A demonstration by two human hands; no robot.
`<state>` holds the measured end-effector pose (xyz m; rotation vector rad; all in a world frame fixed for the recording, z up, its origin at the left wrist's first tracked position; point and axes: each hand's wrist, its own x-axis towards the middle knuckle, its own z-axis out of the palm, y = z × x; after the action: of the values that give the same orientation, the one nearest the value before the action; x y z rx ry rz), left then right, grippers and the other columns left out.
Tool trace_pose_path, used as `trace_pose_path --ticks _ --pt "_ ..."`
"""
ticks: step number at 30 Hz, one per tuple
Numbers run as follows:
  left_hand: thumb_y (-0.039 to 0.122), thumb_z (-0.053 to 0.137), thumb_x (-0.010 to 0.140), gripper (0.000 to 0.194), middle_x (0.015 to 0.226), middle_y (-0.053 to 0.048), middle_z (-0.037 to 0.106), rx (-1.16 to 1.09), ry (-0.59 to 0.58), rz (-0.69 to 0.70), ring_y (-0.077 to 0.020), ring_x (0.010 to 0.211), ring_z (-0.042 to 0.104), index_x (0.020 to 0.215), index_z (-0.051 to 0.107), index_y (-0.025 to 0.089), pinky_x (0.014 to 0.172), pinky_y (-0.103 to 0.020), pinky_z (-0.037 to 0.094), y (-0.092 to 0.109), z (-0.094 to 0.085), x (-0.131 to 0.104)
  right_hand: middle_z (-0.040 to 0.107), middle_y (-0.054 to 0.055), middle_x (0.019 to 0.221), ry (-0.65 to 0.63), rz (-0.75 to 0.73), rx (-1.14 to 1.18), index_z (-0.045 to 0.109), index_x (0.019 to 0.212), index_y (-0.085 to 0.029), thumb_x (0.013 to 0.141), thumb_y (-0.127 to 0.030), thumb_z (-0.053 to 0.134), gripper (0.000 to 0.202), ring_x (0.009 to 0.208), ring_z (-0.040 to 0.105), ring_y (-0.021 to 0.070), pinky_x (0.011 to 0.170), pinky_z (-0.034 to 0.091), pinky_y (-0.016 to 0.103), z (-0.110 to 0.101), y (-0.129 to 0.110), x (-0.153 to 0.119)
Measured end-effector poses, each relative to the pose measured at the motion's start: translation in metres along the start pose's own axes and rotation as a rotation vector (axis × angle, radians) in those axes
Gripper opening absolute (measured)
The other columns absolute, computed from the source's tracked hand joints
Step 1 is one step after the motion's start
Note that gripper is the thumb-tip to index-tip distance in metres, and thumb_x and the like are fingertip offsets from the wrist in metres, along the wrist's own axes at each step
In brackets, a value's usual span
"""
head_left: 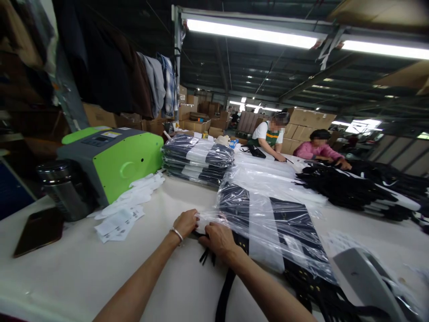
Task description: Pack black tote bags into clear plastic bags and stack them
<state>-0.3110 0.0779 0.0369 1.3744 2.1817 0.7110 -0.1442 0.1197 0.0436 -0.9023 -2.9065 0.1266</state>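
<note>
My left hand (186, 222) is closed, its fingers pinching the near-left edge of a clear plastic bag (234, 218). Close beside it, my right hand (219, 240) also has its fingers closed on the bag's edge. Inside the bag lies a folded dark navy fabric item (295, 219) with a white band (261, 223) around its middle. Black straps (226, 290) with metal eyelets stick out of the bag's near side. Thin black cord ends (208, 257) hang below my right hand.
Left on the table are a green-and-grey machine (127, 163), a flask (65, 190), a phone (40, 230) and printed slips (120, 223). Bagged items (197, 158) are stacked behind. A grey tool (368, 284) lies right. Two people work across the table near black fabric pieces (348, 190).
</note>
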Motion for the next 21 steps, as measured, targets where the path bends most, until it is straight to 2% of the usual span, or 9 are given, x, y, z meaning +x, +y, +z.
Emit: trace_pose_path --ticks 5,8,10,12,15,17,19,21 --pt "0.013 0.04 0.087 0.022 0.08 -0.003 0.071 -0.174 0.027 -0.031 -0.0125 0.071 0.069 0.082 0.06 0.019 0.059 -0.018 0.05 -0.005 0.002 0.003 0.073 0.006 0.086 0.095 0.024 0.003 0.068 0.084 -0.019 0.092 -0.032 0.055 0.02 0.082 0.066 0.0199 0.073 0.042 0.028 -0.013 0.01 -0.006" --pt "0.015 0.035 0.089 0.025 0.075 -0.003 0.069 -0.237 0.05 -0.076 -0.0131 0.059 0.066 0.091 0.06 0.018 0.049 -0.02 0.047 -0.001 0.003 -0.005 0.07 0.003 0.077 0.163 0.087 0.031 0.064 0.075 -0.019 0.092 -0.03 0.054 0.023 0.073 0.063 0.018 0.071 0.04 0.028 -0.022 0.019 -0.013" --pt "0.017 0.03 0.092 0.03 0.073 -0.002 0.068 -0.264 0.076 -0.092 -0.0127 0.055 0.065 0.103 0.058 0.019 0.049 -0.02 0.047 0.008 0.003 -0.016 0.069 0.003 0.074 0.159 0.097 0.033 0.064 0.072 -0.019 0.09 -0.029 0.055 0.022 0.072 0.062 0.0187 0.074 0.041 0.029 -0.023 0.022 -0.014" --pt "0.018 0.029 0.094 0.033 0.074 0.0 0.067 -0.235 0.139 -0.04 -0.0131 0.059 0.066 0.115 0.054 0.022 0.056 -0.021 0.048 0.02 0.004 -0.032 0.071 0.005 0.083 0.161 0.023 0.022 0.067 0.08 -0.02 0.089 -0.027 0.056 0.016 0.086 0.063 0.0227 0.086 0.041 0.034 -0.017 0.022 -0.01" --pt "0.02 0.033 0.094 0.035 0.076 -0.001 0.07 -0.005 0.222 0.161 -0.018 0.071 0.07 0.125 0.05 0.025 0.066 -0.026 0.049 0.031 0.017 -0.064 0.071 0.01 0.1 0.181 -0.039 0.024 0.068 0.095 -0.018 0.087 -0.019 0.054 0.016 0.105 0.059 0.0284 0.103 0.034 0.045 -0.004 0.02 0.0" --pt "0.021 0.029 0.096 0.039 0.076 -0.003 0.072 0.149 0.181 0.233 -0.0213 0.072 0.071 0.131 0.047 0.024 0.065 -0.028 0.047 0.024 0.032 -0.087 0.07 0.013 0.1 0.175 0.009 0.042 0.068 0.094 -0.014 0.086 -0.015 0.052 0.018 0.102 0.059 0.0305 0.103 0.033 0.05 0.002 0.023 0.004" --pt "0.023 0.022 0.099 0.043 0.076 -0.004 0.073 0.199 0.117 0.191 -0.0221 0.07 0.072 0.137 0.042 0.023 0.061 -0.028 0.046 0.007 0.044 -0.106 0.069 0.013 0.098 0.175 0.018 0.068 0.067 0.092 -0.014 0.084 -0.019 0.055 0.015 0.099 0.059 0.0311 0.099 0.037 0.049 0.005 0.029 0.002" --pt "0.027 0.018 0.1 0.046 0.075 -0.004 0.073 0.23 0.117 0.111 -0.0226 0.068 0.072 0.141 0.038 0.021 0.059 -0.028 0.046 -0.011 0.05 -0.118 0.068 0.008 0.094 0.18 -0.033 0.106 0.067 0.09 -0.017 0.083 -0.027 0.062 0.014 0.097 0.059 0.0283 0.094 0.041 0.042 0.005 0.038 -0.005"
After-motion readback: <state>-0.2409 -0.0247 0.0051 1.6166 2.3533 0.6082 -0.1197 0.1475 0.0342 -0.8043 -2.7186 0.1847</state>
